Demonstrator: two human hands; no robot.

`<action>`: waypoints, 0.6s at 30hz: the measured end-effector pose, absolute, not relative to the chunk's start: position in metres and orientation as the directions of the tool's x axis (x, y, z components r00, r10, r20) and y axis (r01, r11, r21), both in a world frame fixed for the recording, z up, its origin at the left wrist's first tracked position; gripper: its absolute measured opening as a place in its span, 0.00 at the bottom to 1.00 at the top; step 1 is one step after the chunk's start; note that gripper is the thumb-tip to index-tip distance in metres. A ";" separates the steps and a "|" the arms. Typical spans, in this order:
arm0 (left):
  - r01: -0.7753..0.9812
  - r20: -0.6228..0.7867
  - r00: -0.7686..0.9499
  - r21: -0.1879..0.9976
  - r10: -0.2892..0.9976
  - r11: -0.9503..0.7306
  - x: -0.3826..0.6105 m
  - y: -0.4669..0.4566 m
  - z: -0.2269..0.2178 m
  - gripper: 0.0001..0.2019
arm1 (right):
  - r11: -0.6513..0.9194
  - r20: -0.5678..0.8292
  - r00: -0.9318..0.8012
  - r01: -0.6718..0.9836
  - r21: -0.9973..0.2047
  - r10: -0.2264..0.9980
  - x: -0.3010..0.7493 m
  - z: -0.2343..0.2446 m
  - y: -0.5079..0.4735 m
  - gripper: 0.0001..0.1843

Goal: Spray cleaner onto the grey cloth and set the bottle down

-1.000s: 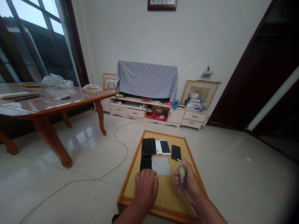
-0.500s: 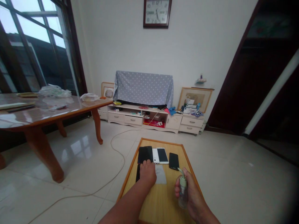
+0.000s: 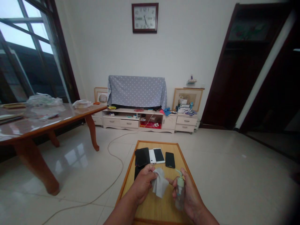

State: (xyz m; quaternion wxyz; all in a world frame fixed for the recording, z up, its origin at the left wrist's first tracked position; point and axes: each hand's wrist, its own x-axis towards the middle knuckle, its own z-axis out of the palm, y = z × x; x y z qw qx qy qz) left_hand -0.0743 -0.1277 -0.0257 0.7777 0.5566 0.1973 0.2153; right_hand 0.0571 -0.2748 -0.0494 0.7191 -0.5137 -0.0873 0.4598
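My left hand (image 3: 142, 184) is closed on a pale grey cloth (image 3: 160, 186), lifted off the low wooden table (image 3: 175, 148). My right hand (image 3: 187, 195) grips a small clear pump bottle (image 3: 180, 192) upright, its nozzle pointing left toward the cloth. Beyond the hands several phones lie on the table: a black one (image 3: 142, 156) at the left, a white one (image 3: 157, 155) in the middle, another black one (image 3: 170, 159) to the right. A further dark phone (image 3: 137, 171) is partly hidden behind my left hand.
A large glossy wooden table (image 3: 47, 120) with bags and papers stands at the left. A white cable (image 3: 114, 162) runs across the tiled floor. A cream TV cabinet (image 3: 150, 120) under a dotted cover lines the far wall. A dark doorway (image 3: 234, 78) is at the right.
My left hand reached forward over the table, took hold of the cloth that lay flat there and lifted it back toward the bottle. My view tilted upward.
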 end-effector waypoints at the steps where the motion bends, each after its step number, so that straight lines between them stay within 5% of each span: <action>1: -0.133 -0.069 0.828 0.940 0.556 0.315 -0.078 -0.131 -0.024 0.10 | 0.047 -0.356 0.550 -0.588 -0.807 0.755 0.051 -0.047 -0.276 0.35; 7: -0.216 -0.105 0.797 0.871 0.595 0.442 -0.100 -0.147 -0.027 0.10 | -0.060 -0.434 0.397 -0.678 -0.732 0.808 0.017 -0.033 -0.286 0.36; 18: -0.275 -0.410 0.679 0.627 0.609 0.729 -0.132 -0.199 -0.099 0.10 | -0.148 -0.369 0.370 -0.506 -0.849 0.852 -0.013 0.019 -0.268 0.37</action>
